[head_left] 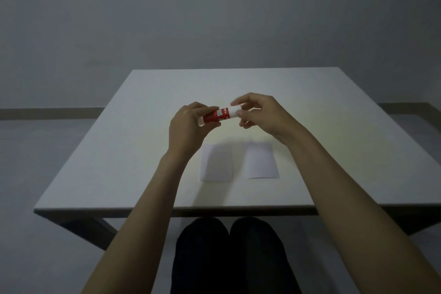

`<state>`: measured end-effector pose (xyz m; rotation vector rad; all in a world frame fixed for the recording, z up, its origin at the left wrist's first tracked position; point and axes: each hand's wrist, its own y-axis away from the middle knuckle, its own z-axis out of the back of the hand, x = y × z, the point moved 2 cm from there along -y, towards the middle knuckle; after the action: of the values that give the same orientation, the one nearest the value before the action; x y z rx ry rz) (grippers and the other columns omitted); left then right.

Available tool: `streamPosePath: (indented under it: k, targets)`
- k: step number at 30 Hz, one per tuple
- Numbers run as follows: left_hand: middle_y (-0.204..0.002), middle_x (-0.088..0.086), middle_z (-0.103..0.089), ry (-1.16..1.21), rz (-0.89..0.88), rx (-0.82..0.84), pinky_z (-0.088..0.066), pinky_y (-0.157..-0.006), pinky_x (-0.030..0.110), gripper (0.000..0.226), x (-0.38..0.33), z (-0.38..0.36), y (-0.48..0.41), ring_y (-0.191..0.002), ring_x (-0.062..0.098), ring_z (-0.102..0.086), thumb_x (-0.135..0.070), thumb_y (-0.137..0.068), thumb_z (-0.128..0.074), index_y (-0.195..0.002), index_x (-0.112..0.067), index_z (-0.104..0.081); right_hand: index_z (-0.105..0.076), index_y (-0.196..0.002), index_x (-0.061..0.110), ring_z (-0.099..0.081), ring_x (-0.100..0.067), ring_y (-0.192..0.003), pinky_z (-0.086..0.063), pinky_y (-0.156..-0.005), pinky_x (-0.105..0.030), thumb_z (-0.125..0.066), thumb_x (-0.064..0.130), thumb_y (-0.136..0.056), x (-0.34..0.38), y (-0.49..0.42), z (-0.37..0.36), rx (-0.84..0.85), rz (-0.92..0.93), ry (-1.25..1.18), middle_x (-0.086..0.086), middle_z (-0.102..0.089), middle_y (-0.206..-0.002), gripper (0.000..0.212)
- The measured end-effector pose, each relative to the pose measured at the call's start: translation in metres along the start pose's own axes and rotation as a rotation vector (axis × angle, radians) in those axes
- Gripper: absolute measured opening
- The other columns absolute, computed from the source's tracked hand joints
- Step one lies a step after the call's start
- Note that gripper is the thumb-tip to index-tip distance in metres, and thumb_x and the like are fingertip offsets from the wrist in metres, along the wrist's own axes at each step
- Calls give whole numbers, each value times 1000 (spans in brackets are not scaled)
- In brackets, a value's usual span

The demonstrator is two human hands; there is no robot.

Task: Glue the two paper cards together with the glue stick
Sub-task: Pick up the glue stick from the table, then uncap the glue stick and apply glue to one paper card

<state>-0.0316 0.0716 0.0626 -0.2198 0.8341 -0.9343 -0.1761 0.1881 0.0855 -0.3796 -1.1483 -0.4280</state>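
Note:
A red and white glue stick [220, 114] is held level above the white table [124, 150]. My left hand [187, 126] grips its red body and lower end. The fingertips of my right hand [259, 113] pinch the white cap end. Below the hands, two white paper cards lie flat side by side, apart from each other: the left card [216, 162] and the right card [261, 160]. Neither hand touches the cards.
The table's near edge [214, 207] runs just above my knees [229, 253]. A grey wall stands behind the table's far edge. Dark table legs angle down at the left and right.

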Motion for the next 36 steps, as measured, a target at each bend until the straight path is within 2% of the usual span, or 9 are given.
streamPosePath:
  k: [2, 4, 6, 11, 14, 20, 28, 31, 36]
  targets:
    - [-101, 0, -71, 11, 10, 0, -41, -71, 29, 36, 2, 0, 0, -89, 22, -60, -27, -76, -74, -112, -23, -70, -63, -114, 18, -63, -15, -64, -56, -62, -27, -66, 26, -85, 0, -1, -1, 27, -31, -4, 0, -62, -86, 30]
    - [-103, 2, -71, -4, 5, 24, -45, -75, 32, 38, -1, -2, -1, -91, 23, -61, -26, -77, -74, -114, -21, -69, -66, -93, 11, -57, -14, -50, -51, -50, -26, -63, 39, -86, -1, -2, -4, -90, -99, -14, -4, -63, -73, 30]
    - [-103, 3, -71, -35, 1, 52, -46, -75, 32, 39, -3, -3, -1, -92, 24, -61, -27, -77, -74, -116, -21, -68, -64, -78, 7, -55, -14, -44, -50, -46, -27, -61, 31, -89, -3, -6, -7, -150, -110, -9, -9, -62, -65, 27]
    - [-97, 4, -73, -26, 85, 187, -47, -71, 32, 38, 18, 4, 4, -86, 24, -64, -32, -82, -67, -120, -26, -65, -66, -92, 3, -62, -19, -57, -59, -67, -31, -63, -2, -82, -11, -18, 17, -275, 9, -62, -7, -61, -75, 12]
    - [-88, 0, -74, 90, 160, 213, -54, -80, 34, 33, 33, 9, 13, -75, 13, -70, -29, -86, -64, -118, -27, -65, -68, -101, 4, -60, -21, -68, -49, -72, -29, -66, 2, -79, -35, -28, 48, -459, -21, 291, -8, -61, -82, 22]
    - [-106, 4, -69, 346, 250, 165, -57, -81, 36, 25, 37, 10, 20, -87, 17, -71, -19, -89, -60, -113, -12, -57, -51, -126, -1, -58, -37, -105, -44, -90, -36, -58, 3, -84, -95, -36, 51, -317, -149, 635, -28, -61, -112, 43]
    - [-106, 3, -69, 583, 250, 48, -53, -77, 16, 29, 19, 11, 10, -91, 1, -67, -7, -88, -60, -116, -12, -60, -34, -141, 12, -44, -37, -122, -39, -99, -42, -63, 21, -84, -100, -27, 47, -231, -137, 854, -22, -45, -135, 65]
    - [-101, 2, -71, 859, 393, -122, -52, -74, 12, 21, 8, 3, 6, -88, -3, -68, -5, -84, -65, -104, -5, -62, -39, -140, 16, -52, -30, -111, -44, -94, -38, -67, 28, -84, -61, -15, 16, -280, 79, 515, -15, -48, -131, 63]
    - [-92, 6, -75, 1115, 542, -223, -52, -84, 24, 45, -14, -8, 1, -92, 15, -72, -20, -77, -75, -110, 5, -57, -55, -120, 20, -69, -19, -80, -59, -73, -28, -56, 27, -92, -17, 12, -61, -89, -6, -466, -6, -68, -99, 30]
